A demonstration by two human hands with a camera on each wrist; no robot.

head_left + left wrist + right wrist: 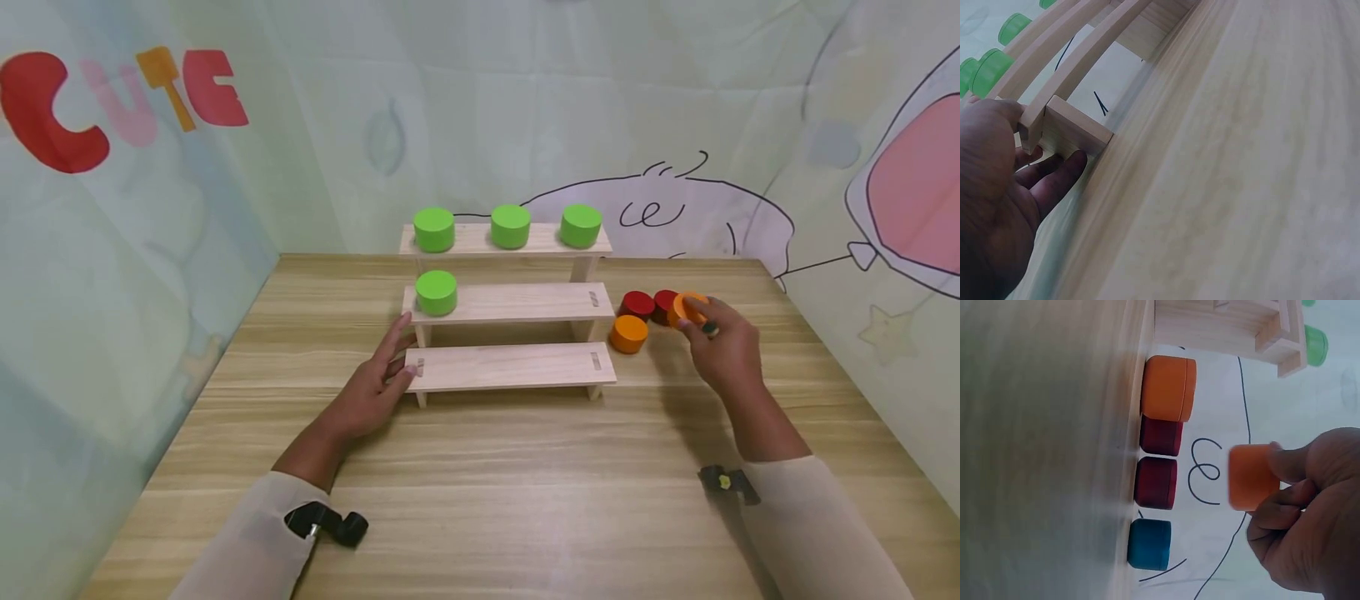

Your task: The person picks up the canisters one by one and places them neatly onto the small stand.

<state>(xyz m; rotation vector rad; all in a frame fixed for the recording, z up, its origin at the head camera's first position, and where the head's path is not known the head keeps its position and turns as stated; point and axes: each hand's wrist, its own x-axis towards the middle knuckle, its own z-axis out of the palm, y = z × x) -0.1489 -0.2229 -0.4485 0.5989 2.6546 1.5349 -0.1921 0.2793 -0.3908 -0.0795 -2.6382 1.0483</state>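
A pale wooden three-step stand (510, 367) stands on the table. My left hand (371, 392) holds its left end, thumb at the lowest step and fingers against the side panel (1075, 125). Right of the stand, my right hand (723, 346) pinches an orange round block (1250, 478) between thumb and fingers, raised off the table. Another orange round block (628, 335) sits beside the stand. Two dark red round blocks (637, 306) are close behind it. A teal block (1149, 544) shows in the right wrist view, mostly hidden by my right hand in the head view.
Three green round blocks (511, 227) stand spaced along the top step, and another green block (437, 292) is at the left of the middle step. A printed cloth backdrop (322, 150) rises behind the wooden table (480, 508).
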